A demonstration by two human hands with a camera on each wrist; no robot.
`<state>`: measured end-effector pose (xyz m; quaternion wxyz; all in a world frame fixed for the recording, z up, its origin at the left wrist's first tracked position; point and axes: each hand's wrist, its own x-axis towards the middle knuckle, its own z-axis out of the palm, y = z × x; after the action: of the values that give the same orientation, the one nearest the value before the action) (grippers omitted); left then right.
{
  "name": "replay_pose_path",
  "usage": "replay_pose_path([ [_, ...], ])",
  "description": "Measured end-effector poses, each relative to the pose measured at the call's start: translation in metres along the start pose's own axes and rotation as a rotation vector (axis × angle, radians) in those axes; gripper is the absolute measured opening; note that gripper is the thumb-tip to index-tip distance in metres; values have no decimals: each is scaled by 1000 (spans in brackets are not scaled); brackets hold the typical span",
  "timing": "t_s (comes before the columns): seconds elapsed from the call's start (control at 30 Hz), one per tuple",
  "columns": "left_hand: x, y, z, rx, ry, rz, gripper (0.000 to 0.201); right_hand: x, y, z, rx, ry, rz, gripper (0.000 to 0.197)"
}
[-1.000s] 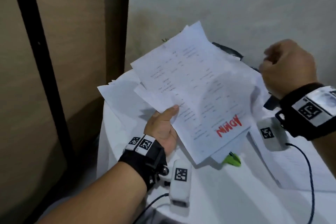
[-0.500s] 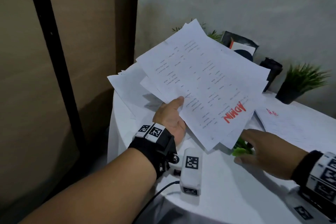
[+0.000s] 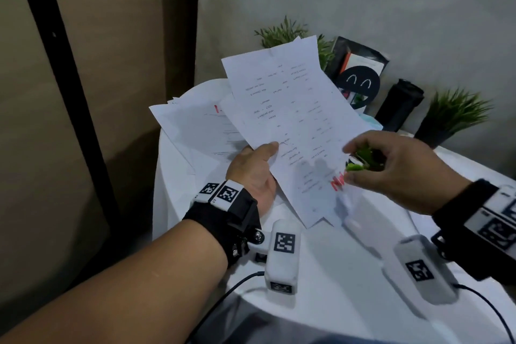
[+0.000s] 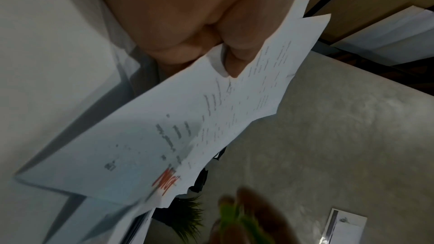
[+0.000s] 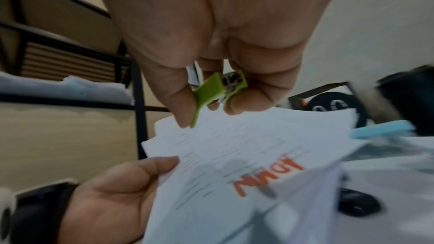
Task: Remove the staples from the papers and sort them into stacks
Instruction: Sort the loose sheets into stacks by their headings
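Note:
My left hand (image 3: 255, 176) holds a bundle of white printed papers (image 3: 293, 126) above the table, thumb on top, with red lettering near the lower corner (image 5: 267, 177). My right hand (image 3: 391, 170) pinches a small green staple remover (image 3: 360, 160) between thumb and fingers, just over the right edge of the bundle. In the right wrist view the green staple remover (image 5: 218, 90) hangs a little above the papers (image 5: 234, 155). In the left wrist view the thumb presses the sheets (image 4: 187, 127), and the staple remover (image 4: 237, 216) is a green blur.
A round table with a white cloth (image 3: 335, 274) holds a second spread of papers (image 3: 195, 131) at the left. Two potted plants (image 3: 452, 117), a black cup (image 3: 399, 109) and a black smiley sign (image 3: 360, 84) stand at the back by the wall. A light blue object (image 5: 385, 131) lies behind the bundle.
My right hand came down to the table, picked up the green staple remover and raised it to the bundle's right edge. The bundle has turned more upright.

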<state>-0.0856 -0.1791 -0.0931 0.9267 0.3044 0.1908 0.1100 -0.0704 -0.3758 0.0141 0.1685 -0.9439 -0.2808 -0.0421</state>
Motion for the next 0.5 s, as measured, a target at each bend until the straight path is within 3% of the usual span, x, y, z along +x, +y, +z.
replay_pose_path([
  [0.1,-4,1,0,88,-25,2,20,23,-22,21,-51,-30,-58,47],
  [0.33,-9,3,0,192,-32,30,21,57,-35,51,-193,25,-119,26],
  [0.5,-10,2,0,209,-53,32,23,63,-39,57,-215,38,-120,37],
])
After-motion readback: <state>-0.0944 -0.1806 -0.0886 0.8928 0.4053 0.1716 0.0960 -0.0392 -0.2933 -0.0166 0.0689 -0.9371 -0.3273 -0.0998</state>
